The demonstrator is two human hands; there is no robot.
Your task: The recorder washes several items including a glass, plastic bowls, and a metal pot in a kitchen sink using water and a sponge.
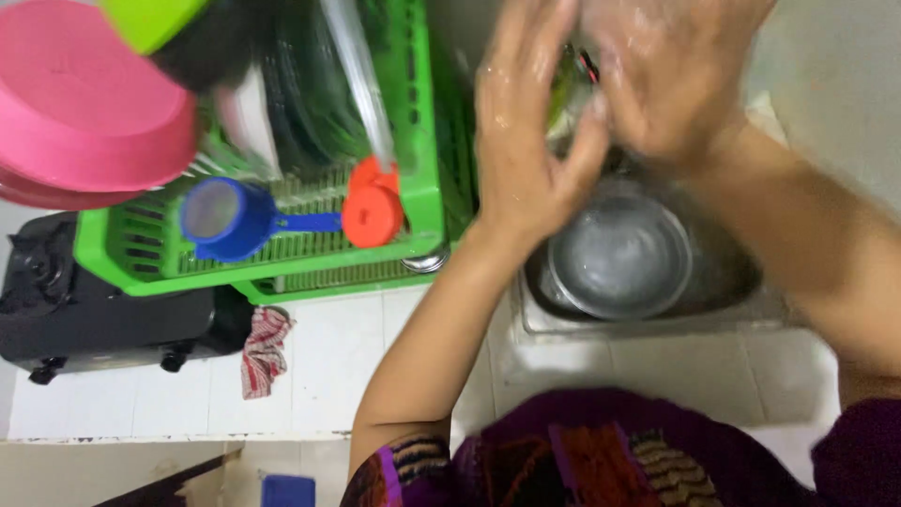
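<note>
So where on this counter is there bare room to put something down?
The white tiled counter is bare between the checked cloth and the left forearm, and along the front edge below the sink. It is crowded elsewhere: the green drying rack is full, the black stove fills the left end, and a steel bowl sits in the sink under both hands.

Packages, labels, signs, screens: none clearly in view. One doubtful item: small blue box-shaped object [287, 490], near edge, left of centre, low on the floor below the counter; possibly a package, cut off by the frame and too blurred to tell.
</note>
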